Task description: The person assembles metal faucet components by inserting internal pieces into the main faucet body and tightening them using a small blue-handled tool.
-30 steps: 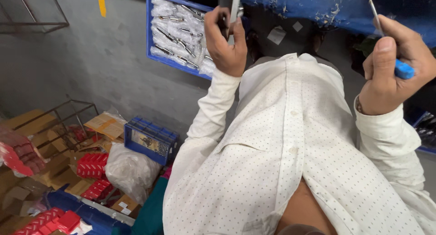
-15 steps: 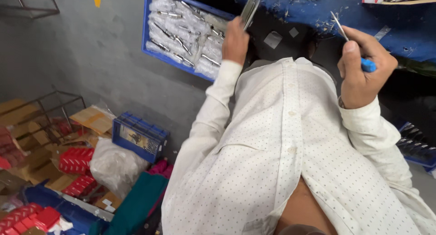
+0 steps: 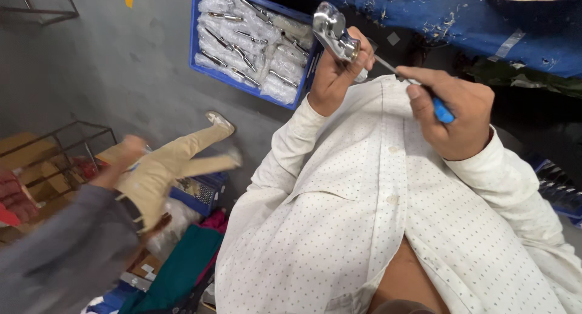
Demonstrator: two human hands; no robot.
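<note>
Landmark: the shiny metal fitting (image 3: 332,29), held up in front of the chest of the white dotted shirt (image 3: 388,229); every place below is told from it.

Left hand (image 3: 336,77): clamped around the fitting's lower part, directly beneath its bright head, fingers wrapped shut so that only the top of the fitting shows above the fist.

Right hand (image 3: 454,117): closed around the blue handle of the screwdriver (image 3: 418,86), to the right of the fitting and somewhat lower.

Screwdriver axis: the thin shaft runs from the blue handle up and to the left, its tip meeting the fitting at the side, just above the left fist. I cannot tell whether the tip sits in a screw or only rests against the metal.

Fitting axis: tilted, its head leaning up and to the left, so the shaft comes at it from the lower right.

Nearer hand: the left one is on the fitting; the right reaches it only through the tool.

Hands to each other: apart, bridged by the shaft.

Blue tray (image 3: 254,41): left of the fitting, on the grey floor, filled with bagged metal parts.

Other person (image 3: 121,193): far to the lower left of the fitting, blurred, grey sleeve and tan trousers, well apart from both hands.
</note>
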